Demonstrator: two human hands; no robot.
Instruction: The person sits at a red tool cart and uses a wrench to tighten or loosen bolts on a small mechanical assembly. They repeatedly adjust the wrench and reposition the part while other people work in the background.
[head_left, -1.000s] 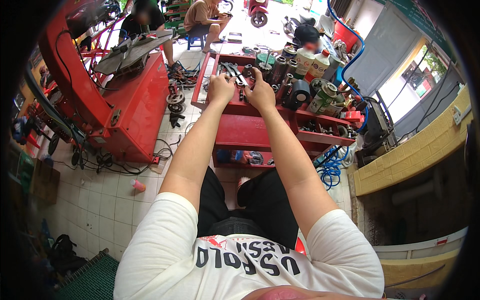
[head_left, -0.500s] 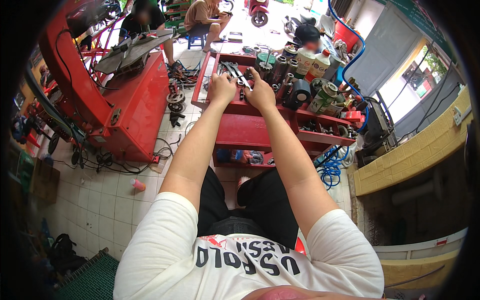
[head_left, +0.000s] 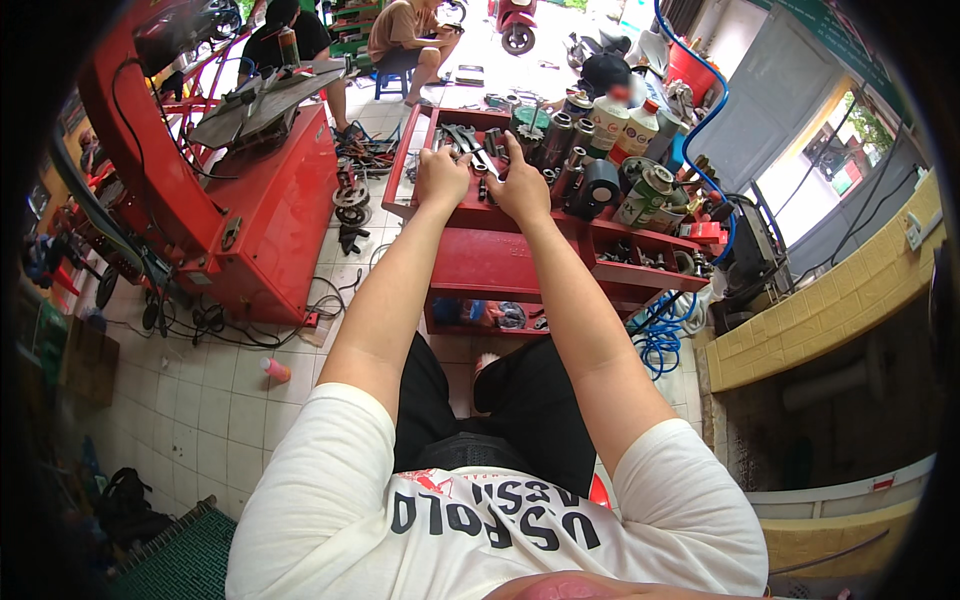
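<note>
Both my arms reach forward over the top tray of a red tool cart (head_left: 480, 262). My left hand (head_left: 443, 180) is closed, its fingers curled over the left part of the tray; what they hold, if anything, is hidden. Close to its right, my right hand (head_left: 522, 190) has its index finger stretched forward and its thumb apart, so it looks open. A dark metal piece (head_left: 494, 141) shows beside that index fingertip; whether they touch I cannot tell. Several silver wrenches (head_left: 464, 138) lie in the tray just beyond my left hand.
Metal cylinders (head_left: 556, 142), white bottles (head_left: 608, 122) and a spray can (head_left: 647, 194) crowd the cart's right side. A blue hose (head_left: 722, 110) hangs there. On the left stands a red machine (head_left: 262, 225); cables (head_left: 235, 338) cross the tiled floor. Two people sit beyond the cart.
My right index finger has shifted slightly right and straightened. The dark thin thing between my hands no longer shows; a dark metal piece shows by the right fingertip. My left hand has barely moved.
</note>
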